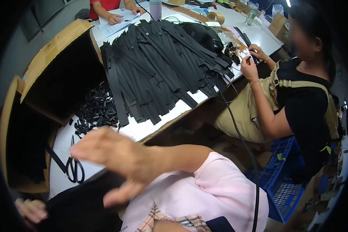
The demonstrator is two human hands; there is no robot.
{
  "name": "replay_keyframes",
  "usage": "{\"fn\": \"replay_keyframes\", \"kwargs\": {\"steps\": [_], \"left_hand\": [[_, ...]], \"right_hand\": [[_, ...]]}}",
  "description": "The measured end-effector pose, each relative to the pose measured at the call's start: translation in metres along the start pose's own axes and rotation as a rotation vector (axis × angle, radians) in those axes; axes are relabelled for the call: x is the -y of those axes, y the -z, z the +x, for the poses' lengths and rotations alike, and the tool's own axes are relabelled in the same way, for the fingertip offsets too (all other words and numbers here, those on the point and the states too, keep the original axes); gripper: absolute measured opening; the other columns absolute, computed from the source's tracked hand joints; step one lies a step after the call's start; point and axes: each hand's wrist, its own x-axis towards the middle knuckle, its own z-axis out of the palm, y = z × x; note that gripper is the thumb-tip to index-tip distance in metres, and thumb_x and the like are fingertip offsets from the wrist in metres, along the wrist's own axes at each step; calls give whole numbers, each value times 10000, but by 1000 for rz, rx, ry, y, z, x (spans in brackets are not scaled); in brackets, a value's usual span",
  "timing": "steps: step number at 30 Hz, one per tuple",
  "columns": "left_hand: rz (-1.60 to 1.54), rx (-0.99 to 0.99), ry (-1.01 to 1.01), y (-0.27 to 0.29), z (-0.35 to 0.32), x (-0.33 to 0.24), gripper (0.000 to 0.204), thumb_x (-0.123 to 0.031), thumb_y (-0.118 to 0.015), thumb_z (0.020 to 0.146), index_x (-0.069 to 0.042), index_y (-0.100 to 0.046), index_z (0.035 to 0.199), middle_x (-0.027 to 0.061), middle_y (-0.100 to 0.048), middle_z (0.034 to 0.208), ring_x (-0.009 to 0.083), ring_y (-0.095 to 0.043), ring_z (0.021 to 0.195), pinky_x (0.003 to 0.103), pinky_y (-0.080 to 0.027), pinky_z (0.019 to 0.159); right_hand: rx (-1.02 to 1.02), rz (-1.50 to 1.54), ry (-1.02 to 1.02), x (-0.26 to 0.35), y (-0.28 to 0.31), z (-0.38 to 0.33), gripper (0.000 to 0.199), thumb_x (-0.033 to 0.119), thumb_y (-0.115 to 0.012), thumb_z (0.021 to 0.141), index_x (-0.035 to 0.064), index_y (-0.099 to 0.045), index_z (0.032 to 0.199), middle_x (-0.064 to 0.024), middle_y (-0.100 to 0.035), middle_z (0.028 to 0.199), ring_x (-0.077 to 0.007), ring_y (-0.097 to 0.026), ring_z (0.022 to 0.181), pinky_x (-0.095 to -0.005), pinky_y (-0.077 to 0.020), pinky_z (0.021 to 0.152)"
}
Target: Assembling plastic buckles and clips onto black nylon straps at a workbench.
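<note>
My right hand (118, 158), smeared by motion, passes over the near table edge. Its fingers stretch to the left with the thumb apart, and nothing shows in it. Close to its fingertips, black-handled scissors (74, 170) lie on the white table beside a short black strip (56, 159). At the lower left is my left hand (31, 210), blurred and partly cut off, beside a black cloth (85, 205) over my lap. Whether its fingers hold anything cannot be made out. Beyond my right hand lies a heap of small black pieces (98, 110).
A large pile of flat black strips (154, 69) covers the table's middle. Open cardboard boxes (56, 54) stand at left. A co-worker (297, 96) sits at right, handling small parts, near a blue crate (282, 197). A black cable (243, 135) hangs down. Another person's hands (116, 18) rest on papers.
</note>
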Motion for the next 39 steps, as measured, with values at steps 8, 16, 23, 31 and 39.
{"fn": "replay_keyframes", "kwargs": {"steps": [8, 16, 23, 31, 39], "left_hand": [[-327, -210, 354, -41, -15, 116, 223, -128, -463, 840, -20, -400, 1024, 71, -475, 781, 171, -516, 691, 315, -450, 732], [-261, -239, 774, -39, -37, 198, 427, -80, -554, 724, 55, -426, 1109, 109, -542, 795, 224, -555, 697, 396, -446, 829], [-497, -400, 802, -36, -44, 223, 340, 14, -529, 701, 85, -494, 1031, 190, -593, 936, 278, -615, 835, 384, -501, 784], [-615, -508, 754, -13, -56, 234, 302, -41, -533, 783, 9, -449, 1068, 84, -539, 760, 171, -560, 729, 341, -496, 754], [-954, -427, 595, -6, -56, 241, 429, -220, -632, 783, -15, -463, 1120, 38, -534, 785, 113, -532, 707, 258, -478, 675]], "right_hand": [[469, 791, -967, -6, -31, -53, 393, 181, -652, 671, -40, -513, 964, -88, -585, 682, -165, -573, 638, -280, -463, 631], [127, 176, -771, -40, -22, -113, 528, 322, -648, 733, -79, -479, 1032, -184, -538, 970, -242, -535, 926, -319, -408, 824], [38, 291, -1134, -46, -21, -135, 334, 241, -400, 924, -38, -548, 817, -35, -516, 734, -102, -446, 668, -254, -406, 616], [77, -326, -644, -41, -12, -101, 280, 150, -409, 907, -75, -523, 1027, -80, -541, 647, -102, -490, 521, -232, -406, 497], [163, 552, -1388, -27, -19, -102, 252, 179, -460, 900, -19, -463, 1056, -12, -529, 663, -59, -477, 532, -182, -390, 496]]}}
